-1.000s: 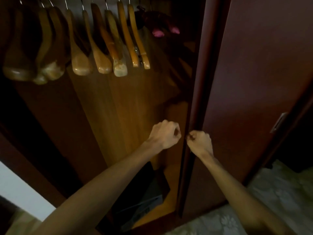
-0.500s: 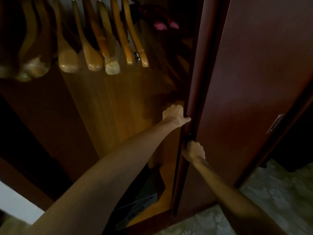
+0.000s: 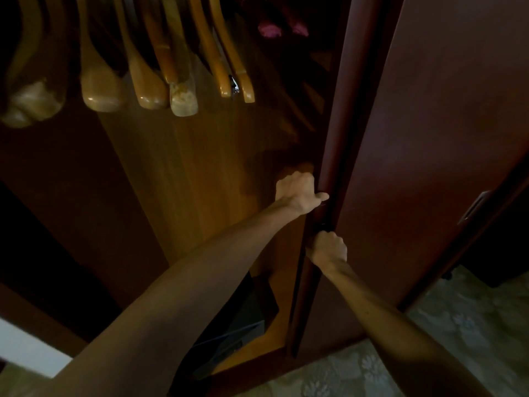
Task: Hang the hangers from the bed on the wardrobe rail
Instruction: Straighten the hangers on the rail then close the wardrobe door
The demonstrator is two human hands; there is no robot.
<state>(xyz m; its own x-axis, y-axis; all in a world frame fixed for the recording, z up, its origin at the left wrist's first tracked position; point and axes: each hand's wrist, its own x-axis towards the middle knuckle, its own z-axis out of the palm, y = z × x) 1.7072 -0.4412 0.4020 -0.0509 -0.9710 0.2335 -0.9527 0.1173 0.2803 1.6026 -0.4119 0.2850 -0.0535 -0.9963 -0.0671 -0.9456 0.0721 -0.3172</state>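
Observation:
Several wooden hangers (image 3: 148,78) hang in a row at the top of the open wardrobe, their ends pointing down; the rail itself is out of view above. My left hand (image 3: 297,193) grips the edge of the dark red wardrobe door (image 3: 415,156), fingers curled behind it and thumb on the front. My right hand (image 3: 327,249) grips the same door edge just below the left hand. Neither hand holds a hanger.
A dark box (image 3: 237,319) sits on the wardrobe floor below my left arm. A metal handle (image 3: 472,207) shows on the door at right. Pale patterned carpet (image 3: 429,345) lies in front. A pink item (image 3: 270,31) sits deep inside at the top.
Both hands went from loose fists in front of the wardrobe to gripping the door edge. The left hand rose higher on it, and the view tilted slightly down.

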